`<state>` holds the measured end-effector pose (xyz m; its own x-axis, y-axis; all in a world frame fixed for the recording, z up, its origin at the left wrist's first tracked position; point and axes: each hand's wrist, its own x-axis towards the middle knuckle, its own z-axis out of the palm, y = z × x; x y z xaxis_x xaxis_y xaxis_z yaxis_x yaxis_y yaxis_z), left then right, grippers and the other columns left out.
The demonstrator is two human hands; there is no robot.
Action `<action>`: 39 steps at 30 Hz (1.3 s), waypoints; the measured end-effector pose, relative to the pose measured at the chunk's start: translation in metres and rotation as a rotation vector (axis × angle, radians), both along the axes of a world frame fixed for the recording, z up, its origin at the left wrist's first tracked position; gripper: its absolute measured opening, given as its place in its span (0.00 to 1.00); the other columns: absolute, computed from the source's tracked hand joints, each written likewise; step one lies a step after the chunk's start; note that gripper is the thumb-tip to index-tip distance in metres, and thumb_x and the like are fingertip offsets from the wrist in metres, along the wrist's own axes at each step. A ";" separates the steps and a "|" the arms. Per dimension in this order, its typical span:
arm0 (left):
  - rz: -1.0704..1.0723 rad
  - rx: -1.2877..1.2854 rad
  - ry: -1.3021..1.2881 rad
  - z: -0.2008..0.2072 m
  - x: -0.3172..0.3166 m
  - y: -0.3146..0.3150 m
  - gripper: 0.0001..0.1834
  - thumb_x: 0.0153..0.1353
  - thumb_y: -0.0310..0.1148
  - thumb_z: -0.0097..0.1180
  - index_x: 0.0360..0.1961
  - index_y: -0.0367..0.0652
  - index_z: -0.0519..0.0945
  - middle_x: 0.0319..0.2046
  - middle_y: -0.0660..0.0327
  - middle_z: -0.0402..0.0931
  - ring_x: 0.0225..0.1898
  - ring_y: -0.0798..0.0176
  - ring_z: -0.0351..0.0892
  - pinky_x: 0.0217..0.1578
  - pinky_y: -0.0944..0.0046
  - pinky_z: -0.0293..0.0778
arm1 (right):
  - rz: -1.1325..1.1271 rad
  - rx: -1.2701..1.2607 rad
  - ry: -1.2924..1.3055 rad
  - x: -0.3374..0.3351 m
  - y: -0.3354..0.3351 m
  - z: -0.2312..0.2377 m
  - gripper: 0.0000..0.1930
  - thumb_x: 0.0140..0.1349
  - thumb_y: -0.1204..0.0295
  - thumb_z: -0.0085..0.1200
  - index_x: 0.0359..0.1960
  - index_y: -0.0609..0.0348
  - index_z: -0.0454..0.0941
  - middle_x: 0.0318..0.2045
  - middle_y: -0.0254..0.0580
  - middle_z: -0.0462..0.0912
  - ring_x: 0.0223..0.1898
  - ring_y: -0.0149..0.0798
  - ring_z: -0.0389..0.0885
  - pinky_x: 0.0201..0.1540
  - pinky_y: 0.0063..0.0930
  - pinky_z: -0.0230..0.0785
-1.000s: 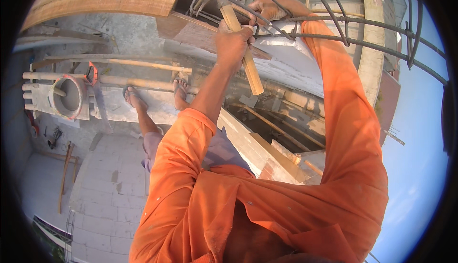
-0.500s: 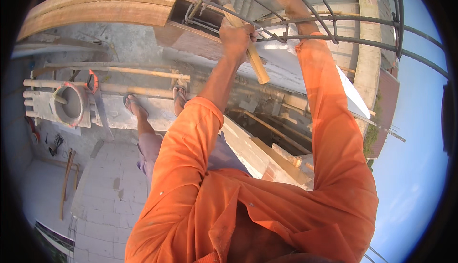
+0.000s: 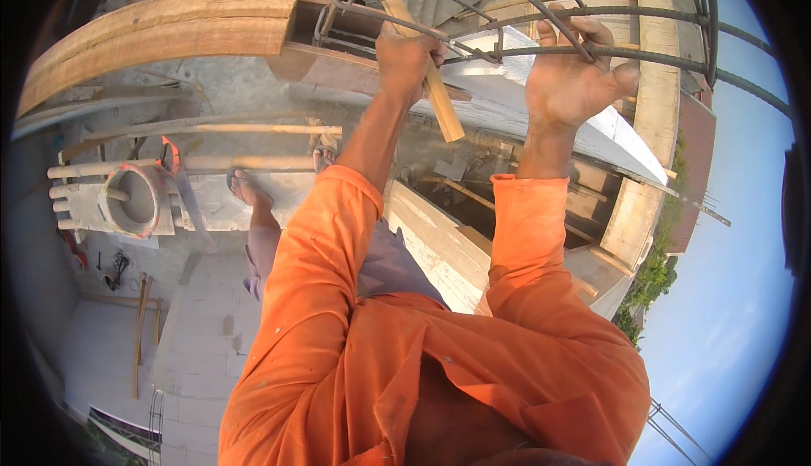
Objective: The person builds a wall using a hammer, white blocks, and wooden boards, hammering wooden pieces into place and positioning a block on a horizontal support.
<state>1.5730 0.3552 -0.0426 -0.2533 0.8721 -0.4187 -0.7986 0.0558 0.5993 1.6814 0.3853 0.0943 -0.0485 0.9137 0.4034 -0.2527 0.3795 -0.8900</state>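
Observation:
My left hand (image 3: 404, 62) is wrapped round the wooden handle of a hammer (image 3: 443, 109). The hammer's claw head is up among the bars of a rebar cage (image 3: 473, 22), and the handle's end points down toward me. My right hand (image 3: 570, 86) is raised beside the cage's lower bars, palm facing me, thumb out and fingers apart. The bars cross in front of part of its fingers; whether they touch is hard to tell. Under the cage runs a wooden plank form (image 3: 338, 54), and a white slab (image 3: 621, 141) slants behind my right hand.
A curved timber board (image 3: 160, 31) extends left from the cage. Below it, a round mortar bucket (image 3: 133, 200) and a handsaw (image 3: 193, 204) rest on a scaffold of poles (image 3: 253, 163), where my feet stand. Open gaps between beams (image 3: 473, 246) drop away at centre right.
My right hand has come down and back toward me, turning its palm to view. My left hand keeps the hammer, shifted slightly up and left. The view has shifted a little.

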 end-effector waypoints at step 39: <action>0.114 0.106 0.002 -0.002 0.002 -0.022 0.17 0.45 0.16 0.54 0.36 0.32 0.64 0.22 0.53 0.75 0.20 0.64 0.75 0.22 0.68 0.73 | 0.011 0.115 0.010 0.006 -0.025 -0.043 0.14 0.48 0.83 0.50 0.39 0.59 0.70 0.33 0.37 0.72 0.33 0.32 0.72 0.47 0.33 0.66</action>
<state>1.5752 0.3336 -0.0441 -0.3541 0.8768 -0.3255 -0.7952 -0.0991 0.5982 1.6873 0.3604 0.0517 -0.0535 0.8608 0.5061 -0.2665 0.4762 -0.8380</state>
